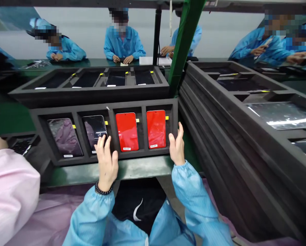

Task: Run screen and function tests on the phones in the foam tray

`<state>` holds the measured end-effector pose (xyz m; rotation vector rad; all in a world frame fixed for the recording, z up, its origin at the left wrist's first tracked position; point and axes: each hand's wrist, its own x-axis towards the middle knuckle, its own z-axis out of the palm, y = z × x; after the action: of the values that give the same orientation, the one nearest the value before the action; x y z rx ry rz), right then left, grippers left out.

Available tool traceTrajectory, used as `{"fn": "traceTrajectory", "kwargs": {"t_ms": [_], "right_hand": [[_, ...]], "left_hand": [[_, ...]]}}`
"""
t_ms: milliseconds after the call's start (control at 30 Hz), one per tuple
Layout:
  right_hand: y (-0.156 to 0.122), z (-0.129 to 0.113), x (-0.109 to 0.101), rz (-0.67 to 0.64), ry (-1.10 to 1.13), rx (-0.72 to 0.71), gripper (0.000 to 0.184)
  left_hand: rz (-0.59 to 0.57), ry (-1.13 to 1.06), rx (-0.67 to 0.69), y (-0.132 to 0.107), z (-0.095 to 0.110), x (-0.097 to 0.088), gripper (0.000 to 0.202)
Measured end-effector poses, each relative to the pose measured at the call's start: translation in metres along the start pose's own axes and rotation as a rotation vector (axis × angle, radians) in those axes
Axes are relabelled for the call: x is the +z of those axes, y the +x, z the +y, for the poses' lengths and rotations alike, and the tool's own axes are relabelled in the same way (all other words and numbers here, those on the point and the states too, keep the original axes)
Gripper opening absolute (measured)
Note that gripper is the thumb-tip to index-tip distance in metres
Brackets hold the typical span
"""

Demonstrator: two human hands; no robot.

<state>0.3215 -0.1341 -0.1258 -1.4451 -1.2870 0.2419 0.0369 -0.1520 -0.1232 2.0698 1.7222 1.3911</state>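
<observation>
The left hand (107,162) lies on the front rim of the black tray (142,105), fingers spread, its fingertips at the lower edge of the dark phone (94,130) in the second slot. The right hand (177,148), fingers loosely open and holding nothing, rests against the tray's right front corner, just beside the red phone (156,128) in the last slot.

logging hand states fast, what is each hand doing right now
Left hand: open, fingertips on the dark phone.
Right hand: open, against the tray rim, holding nothing.
</observation>
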Motion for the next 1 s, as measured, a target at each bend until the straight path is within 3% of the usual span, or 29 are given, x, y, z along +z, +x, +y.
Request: {"fn": "traceTrajectory", "kwargs": {"t_ms": [100, 233, 400, 467, 700, 1000], "right_hand": [[-0.006, 0.003, -0.002, -0.023, -0.002, -0.005, 0.071], [-0.009, 0.003, -0.003, -0.045, -0.002, 0.015, 0.073], [-0.012, -0.001, -0.005, -0.090, 0.008, 0.016, 0.081], [-0.014, -0.003, -0.007, -0.103, -0.020, -0.002, 0.084], [-0.018, -0.007, -0.008, -0.127, -0.077, 0.010, 0.081], [-0.018, -0.004, -0.009, -0.140, -0.083, 0.021, 0.082]], "left_hand": [[-0.045, -0.048, -0.071, -0.015, -0.002, 0.001, 0.062], [-0.038, -0.039, -0.071, -0.013, 0.003, 0.007, 0.063], [0.198, 0.039, -0.120, 0.000, 0.009, 0.015, 0.049], [0.243, 0.036, -0.170, 0.001, 0.008, 0.018, 0.042], [0.257, -0.059, -0.223, 0.000, 0.008, 0.015, 0.035], [0.227, -0.005, -0.209, 0.000, 0.009, 0.015, 0.038]]}}
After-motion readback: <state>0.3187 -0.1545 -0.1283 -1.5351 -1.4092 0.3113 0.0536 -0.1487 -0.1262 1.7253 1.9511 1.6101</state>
